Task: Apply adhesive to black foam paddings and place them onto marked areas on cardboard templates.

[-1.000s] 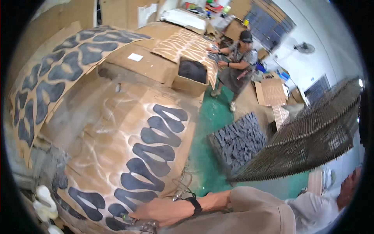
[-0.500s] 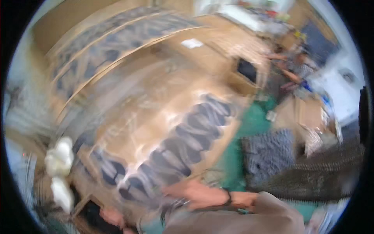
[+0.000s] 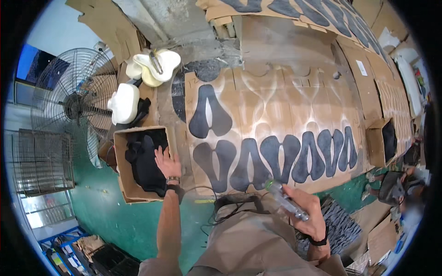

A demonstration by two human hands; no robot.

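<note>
Black, soft-looking pieces [image 3: 143, 161] fill a cardboard box [image 3: 120, 177] left of centre; over them the left hand [image 3: 168, 164] is wide open, fingers spread, gripping nothing, and whether it presses on them is hard to tell. Lower right of centre, the right hand [image 3: 311, 211] curls around a clear, green-tipped tool [image 3: 282, 198], its fingers hiding part of it. Dark looped pieces [image 3: 271, 152] lie across the counter [image 3: 285, 110] mid-frame. Far right, a co-worker [image 3: 392, 187] is partly blurred.
</note>
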